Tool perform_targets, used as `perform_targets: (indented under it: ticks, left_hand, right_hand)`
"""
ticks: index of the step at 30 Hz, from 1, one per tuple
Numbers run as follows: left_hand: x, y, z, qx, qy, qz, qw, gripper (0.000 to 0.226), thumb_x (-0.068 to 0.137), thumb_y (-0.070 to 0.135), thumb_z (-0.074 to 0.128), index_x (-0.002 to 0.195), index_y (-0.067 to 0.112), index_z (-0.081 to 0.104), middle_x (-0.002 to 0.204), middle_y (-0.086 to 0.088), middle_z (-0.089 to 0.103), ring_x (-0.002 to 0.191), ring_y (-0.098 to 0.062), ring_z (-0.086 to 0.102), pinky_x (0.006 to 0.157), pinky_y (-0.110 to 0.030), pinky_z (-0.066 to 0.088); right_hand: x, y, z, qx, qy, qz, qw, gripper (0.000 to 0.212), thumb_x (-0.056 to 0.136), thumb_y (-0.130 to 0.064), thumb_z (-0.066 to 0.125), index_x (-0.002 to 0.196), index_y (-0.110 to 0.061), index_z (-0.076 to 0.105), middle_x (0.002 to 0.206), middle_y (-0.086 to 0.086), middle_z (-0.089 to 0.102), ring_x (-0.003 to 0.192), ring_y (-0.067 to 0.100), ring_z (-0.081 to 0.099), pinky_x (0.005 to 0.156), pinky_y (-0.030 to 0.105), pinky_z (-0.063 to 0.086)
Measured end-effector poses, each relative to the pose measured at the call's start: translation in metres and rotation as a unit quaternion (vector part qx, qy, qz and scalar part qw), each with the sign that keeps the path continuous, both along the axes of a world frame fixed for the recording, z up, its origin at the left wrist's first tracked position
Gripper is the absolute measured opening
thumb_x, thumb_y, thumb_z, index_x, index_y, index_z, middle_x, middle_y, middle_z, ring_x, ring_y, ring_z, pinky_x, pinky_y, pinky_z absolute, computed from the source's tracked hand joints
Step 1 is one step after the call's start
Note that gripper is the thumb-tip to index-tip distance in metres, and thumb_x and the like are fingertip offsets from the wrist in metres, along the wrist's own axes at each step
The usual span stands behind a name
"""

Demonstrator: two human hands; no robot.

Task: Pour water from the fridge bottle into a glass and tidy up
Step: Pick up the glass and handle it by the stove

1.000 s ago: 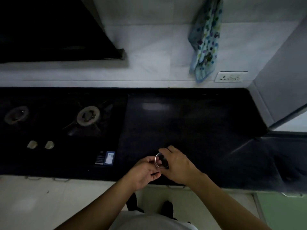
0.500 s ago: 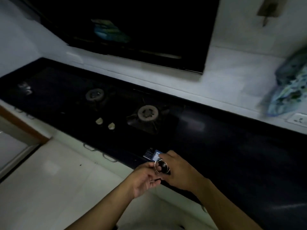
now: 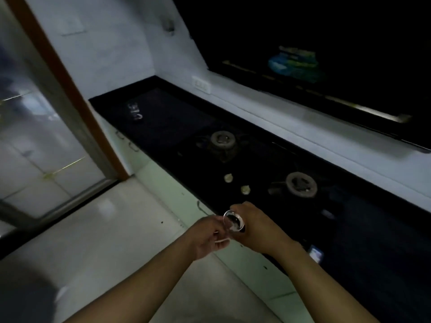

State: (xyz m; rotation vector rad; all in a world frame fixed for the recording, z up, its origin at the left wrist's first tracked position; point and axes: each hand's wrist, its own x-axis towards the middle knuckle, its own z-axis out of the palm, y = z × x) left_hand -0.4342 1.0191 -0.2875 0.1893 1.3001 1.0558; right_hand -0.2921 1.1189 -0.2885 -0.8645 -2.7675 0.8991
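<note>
A small clear glass (image 3: 233, 222) is held between both hands, in front of the black counter's front edge. My right hand (image 3: 258, 229) is wrapped around the glass's right side. My left hand (image 3: 208, 236) touches the glass from the left, fingers curled at its rim and base. The glass's mouth tilts toward the camera; I cannot tell whether it holds water. No bottle and no fridge are in view.
A black counter (image 3: 168, 122) runs from far left to near right, with a two-burner hob (image 3: 300, 185) and two knobs (image 3: 245, 190). A dark hood (image 3: 326, 66) hangs above. A wood-framed glass door (image 3: 42, 127) stands at the left, over pale floor tiles (image 3: 105, 241).
The view has swung to the left, from facing the counter and cloth to looking along the counter toward the door. Both hands keep hold of the glass throughout.
</note>
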Motion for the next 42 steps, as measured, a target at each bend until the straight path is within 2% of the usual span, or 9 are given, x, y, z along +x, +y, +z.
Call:
perform_targets:
  ticks: [6, 9, 12, 15, 19, 24, 32, 37, 42]
  left_hand:
    - [-0.079, -0.007, -0.003, -0.014, -0.018, 0.091, 0.996, 0.036, 0.083, -0.017, 0.045, 0.083, 0.01, 0.068, 0.089, -0.008, 0.069, 0.088, -0.026, 0.061, 0.084, -0.04, 0.049]
    - [-0.114, -0.003, -0.007, -0.02, -0.032, 0.124, 0.992, 0.033, 0.083, -0.016, 0.045, 0.089, 0.008, 0.067, 0.091, -0.01, 0.069, 0.085, -0.026, 0.063, 0.079, -0.037, 0.052]
    - [-0.15, 0.008, -0.007, -0.021, -0.031, 0.155, 0.987, 0.03, 0.083, -0.015, 0.046, 0.089, 0.007, 0.065, 0.09, -0.009, 0.068, 0.079, -0.024, 0.063, 0.075, -0.035, 0.052]
    - [-0.185, 0.022, -0.007, -0.033, -0.029, 0.192, 0.98, 0.029, 0.086, -0.013, 0.046, 0.096, 0.008, 0.063, 0.093, -0.008, 0.068, 0.076, -0.023, 0.064, 0.073, -0.033, 0.052]
    - [-0.226, 0.042, -0.006, -0.052, -0.027, 0.221, 0.974, 0.033, 0.085, -0.012, 0.042, 0.093, 0.011, 0.063, 0.091, -0.005, 0.067, 0.076, -0.02, 0.064, 0.077, -0.032, 0.05]
    - [-0.285, 0.071, -0.004, -0.06, -0.022, 0.259, 0.964, 0.034, 0.087, -0.01, 0.041, 0.088, 0.014, 0.064, 0.081, 0.0, 0.069, 0.076, -0.018, 0.065, 0.076, -0.03, 0.049]
    - [-0.395, 0.104, -0.016, -0.059, -0.033, 0.289, 0.955, 0.032, 0.087, -0.009, 0.043, 0.091, 0.013, 0.065, 0.088, -0.001, 0.068, 0.075, -0.018, 0.063, 0.074, -0.03, 0.049]
    - [-0.481, 0.122, -0.029, -0.039, -0.04, 0.292, 0.955, 0.036, 0.09, -0.009, 0.045, 0.117, 0.007, 0.062, 0.096, -0.009, 0.068, 0.076, -0.023, 0.064, 0.069, -0.032, 0.051]
    - [-0.561, 0.145, -0.036, -0.062, -0.042, 0.273, 0.959, 0.022, 0.093, 0.0, 0.05, 0.111, 0.005, 0.062, 0.102, -0.015, 0.066, 0.082, -0.026, 0.062, 0.066, -0.033, 0.052]
  right_hand:
    - [-0.093, 0.008, 0.008, -0.007, -0.005, 0.065, 0.998, 0.03, 0.077, -0.048, 0.075, 0.091, -0.044, 0.049, 0.095, -0.014, 0.054, 0.089, -0.001, 0.051, 0.07, 0.014, 0.038]
    - [-0.133, 0.02, 0.006, -0.01, -0.003, 0.092, 0.996, 0.032, 0.077, -0.046, 0.077, 0.098, -0.04, 0.054, 0.098, -0.013, 0.053, 0.09, 0.001, 0.051, 0.073, 0.018, 0.041]
    - [-0.176, 0.039, -0.002, -0.008, -0.005, 0.108, 0.994, 0.048, 0.078, -0.048, 0.077, 0.116, -0.026, 0.057, 0.103, -0.015, 0.047, 0.092, 0.002, 0.048, 0.072, 0.011, 0.035]
    - [-0.22, 0.062, -0.012, -0.013, -0.007, 0.134, 0.991, 0.05, 0.077, -0.052, 0.076, 0.116, -0.028, 0.056, 0.105, -0.016, 0.048, 0.095, 0.0, 0.049, 0.07, 0.009, 0.034]
    - [-0.272, 0.087, -0.012, -0.036, -0.008, 0.164, 0.986, 0.045, 0.08, -0.048, 0.074, 0.117, -0.032, 0.054, 0.108, -0.013, 0.05, 0.095, 0.002, 0.053, 0.076, 0.014, 0.043]
    - [-0.348, 0.119, -0.009, -0.047, -0.028, 0.208, 0.977, 0.059, 0.082, -0.043, 0.075, 0.132, -0.021, 0.052, 0.117, -0.003, 0.051, 0.103, 0.013, 0.054, 0.087, 0.027, 0.049]
    - [-0.463, 0.153, -0.011, -0.047, -0.032, 0.22, 0.974, 0.051, 0.078, -0.046, 0.077, 0.118, -0.02, 0.057, 0.107, -0.005, 0.05, 0.094, 0.012, 0.054, 0.08, 0.028, 0.049]
    - [-0.542, 0.165, -0.018, -0.057, -0.033, 0.192, 0.979, 0.031, 0.075, -0.052, 0.076, 0.087, -0.032, 0.055, 0.094, -0.008, 0.055, 0.08, 0.002, 0.055, 0.061, 0.015, 0.043]
    - [-0.611, 0.177, -0.019, -0.049, -0.044, 0.143, 0.988, 0.031, 0.077, -0.043, 0.079, 0.093, -0.025, 0.059, 0.096, -0.007, 0.055, 0.085, 0.003, 0.055, 0.07, 0.018, 0.048]
